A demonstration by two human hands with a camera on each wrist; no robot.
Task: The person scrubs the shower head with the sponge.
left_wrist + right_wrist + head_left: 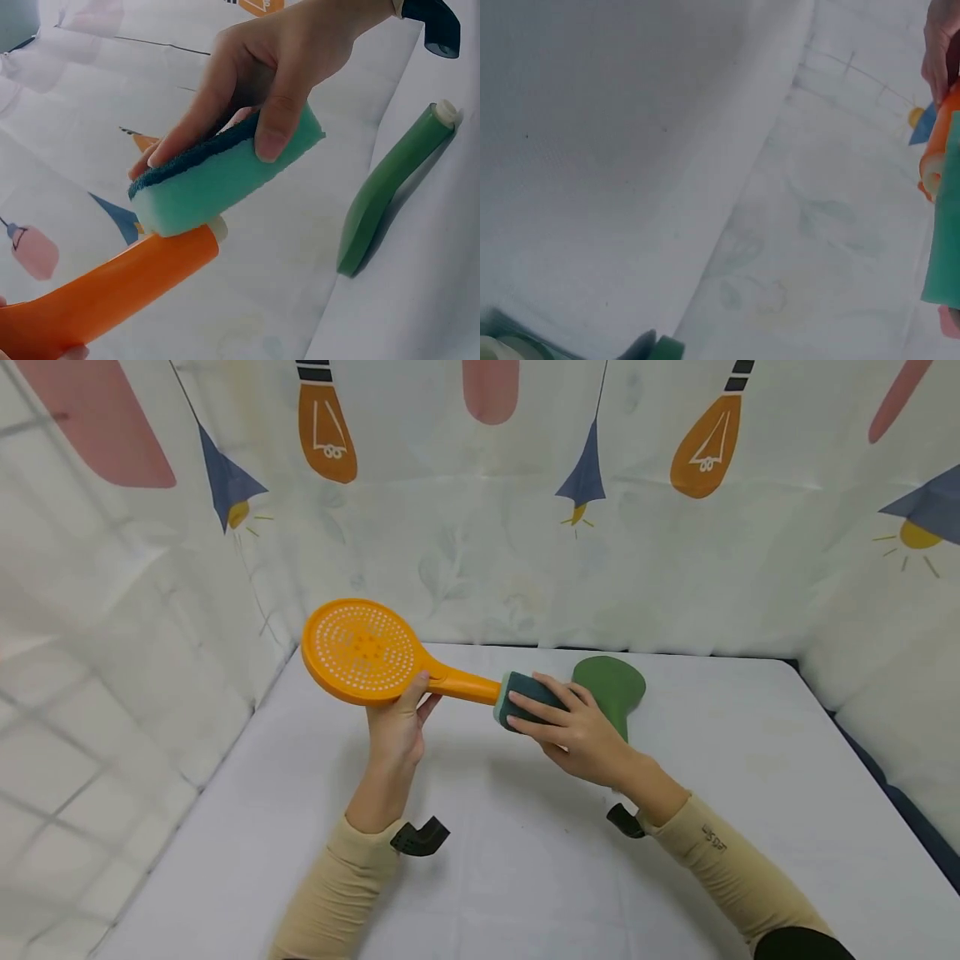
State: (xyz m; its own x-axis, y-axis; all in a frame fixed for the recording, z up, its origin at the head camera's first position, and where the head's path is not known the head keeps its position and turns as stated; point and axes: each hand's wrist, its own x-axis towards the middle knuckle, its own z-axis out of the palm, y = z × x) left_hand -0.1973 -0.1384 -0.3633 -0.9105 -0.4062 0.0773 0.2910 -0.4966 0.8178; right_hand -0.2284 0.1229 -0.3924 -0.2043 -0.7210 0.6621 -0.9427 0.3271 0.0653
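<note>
My left hand [396, 727] grips an orange handheld shower head [363, 652] at its neck, the round perforated face turned toward the head camera. In my right hand [581, 735] is a green sponge [217, 180] with a dark scouring side, pinched between thumb and fingers. Its lighter side touches the handle [142, 274] close to the end, where a pale connector shows. Both things are held above the table. A green shower head [609, 685] lies behind the right hand, partly hidden by it; the left wrist view shows its handle and pale connector.
A white-covered table [525, 877] lies under the hands. Behind it and at the sides hangs a pale curtain [480, 543] printed with lamps and bulbs. Dark wrist mounts [422, 837] sit at both cuffs.
</note>
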